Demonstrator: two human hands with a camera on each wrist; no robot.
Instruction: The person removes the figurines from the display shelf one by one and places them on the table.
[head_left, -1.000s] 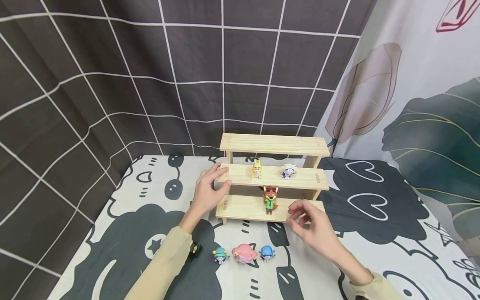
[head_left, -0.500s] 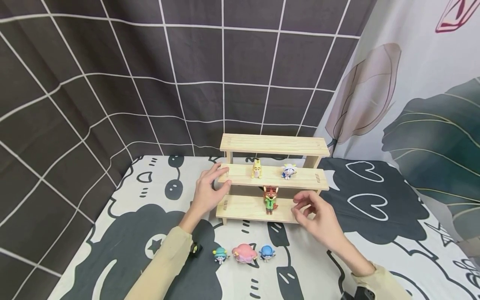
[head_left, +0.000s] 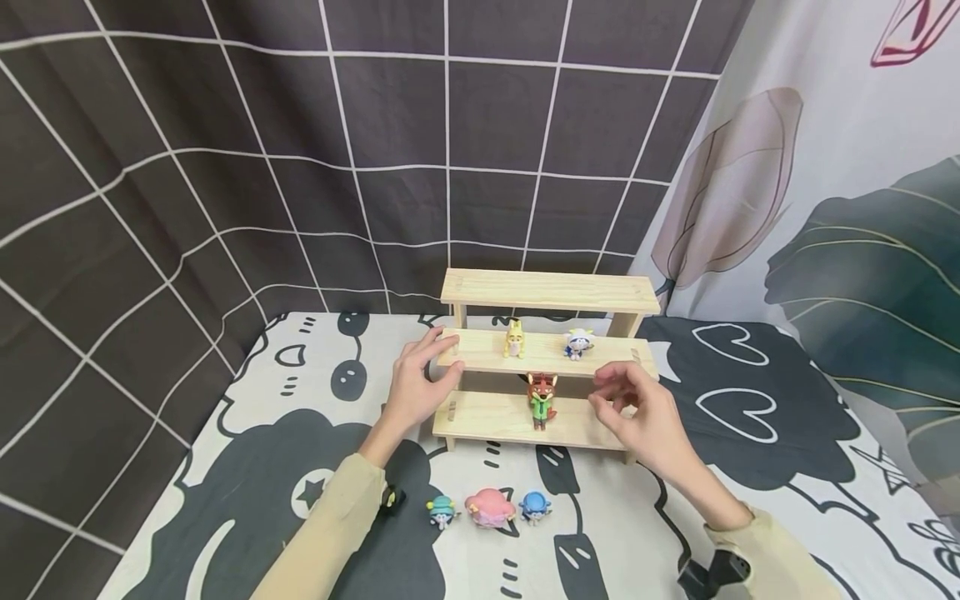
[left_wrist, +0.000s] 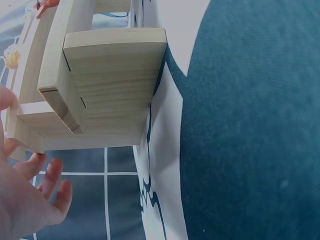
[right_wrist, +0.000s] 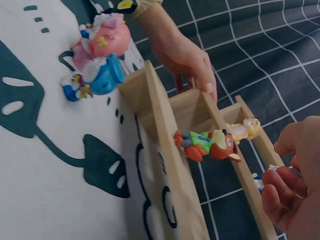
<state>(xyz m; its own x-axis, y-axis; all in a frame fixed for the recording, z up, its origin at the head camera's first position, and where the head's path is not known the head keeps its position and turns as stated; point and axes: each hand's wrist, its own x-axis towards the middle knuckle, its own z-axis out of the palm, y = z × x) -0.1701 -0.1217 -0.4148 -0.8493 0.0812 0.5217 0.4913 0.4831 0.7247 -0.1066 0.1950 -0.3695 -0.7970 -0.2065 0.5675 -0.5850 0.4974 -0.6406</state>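
A three-tier wooden rack (head_left: 547, 290) stands at the back of the table. My left hand (head_left: 441, 358) grips the left end of its middle tier, thumb on top and fingers underneath. The left wrist view shows that end of the rack (left_wrist: 107, 85) beside my fingers (left_wrist: 50, 175). A fox figurine in a green shirt (head_left: 541, 398) stands on the lowest tier. On the middle tier are a yellow figurine (head_left: 513, 337) and a white-and-blue one (head_left: 577, 342). My right hand (head_left: 603, 392) hovers by the rack's right part, fingers loosely curled, holding nothing.
Near the front of the patterned tablecloth (head_left: 750, 467) lie a teal-hatted figurine (head_left: 441, 510), a pink one (head_left: 488, 507) and a blue one (head_left: 534, 506). A black piece (head_left: 391, 498) shows beside my left sleeve. Curtains hang behind and to the right.
My right hand has risen and moved back, from the front of the lowest tier to the level of the middle tier. The left hand and the figurines have stayed put.
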